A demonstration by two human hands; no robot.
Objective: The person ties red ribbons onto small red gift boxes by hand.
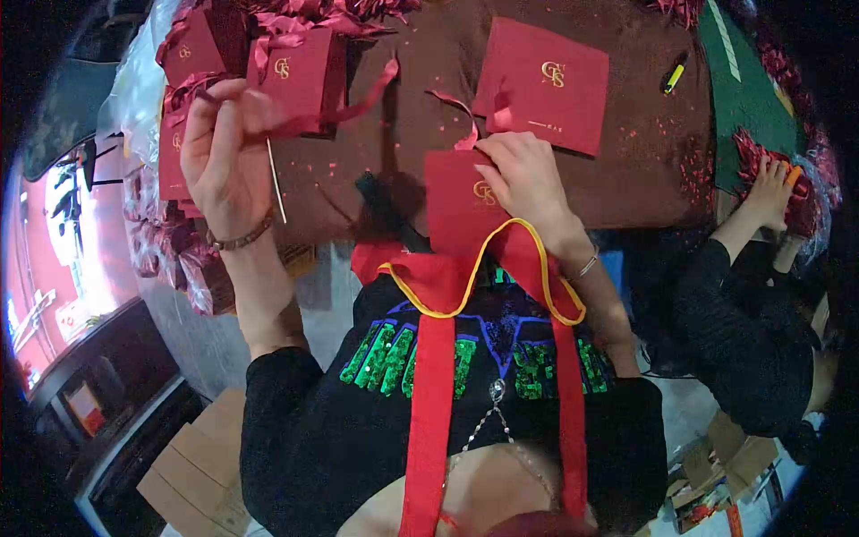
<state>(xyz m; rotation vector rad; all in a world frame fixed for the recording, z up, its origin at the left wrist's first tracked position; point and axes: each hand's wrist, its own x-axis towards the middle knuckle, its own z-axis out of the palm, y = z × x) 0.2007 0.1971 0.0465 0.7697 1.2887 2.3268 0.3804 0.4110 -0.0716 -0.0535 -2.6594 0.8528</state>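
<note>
My left hand [225, 157] is raised over the left of the table, its fingers pinched on a dark red ribbon [353, 109] that trails away to the right. A thin pale stick [276, 179] slants down beside that hand. With my right hand [528, 179] I grip the upper right edge of a flat red paper bag [456, 192] with a gold logo, close against my apron. A curled ribbon [467, 125] stands up from the bag's top edge. Beyond my right hand lie more flat red bags [546, 85], one over another.
Stacks of red bags [300, 80] with loose ribbons stand at the left back. A yellow-and-black marker [675, 75] lies at the right on the brown tabletop [429, 54], among red scraps. At far right, a co-worker's hand [768, 195] rests on a red bundle. Cardboard boxes [197, 465] are on the floor.
</note>
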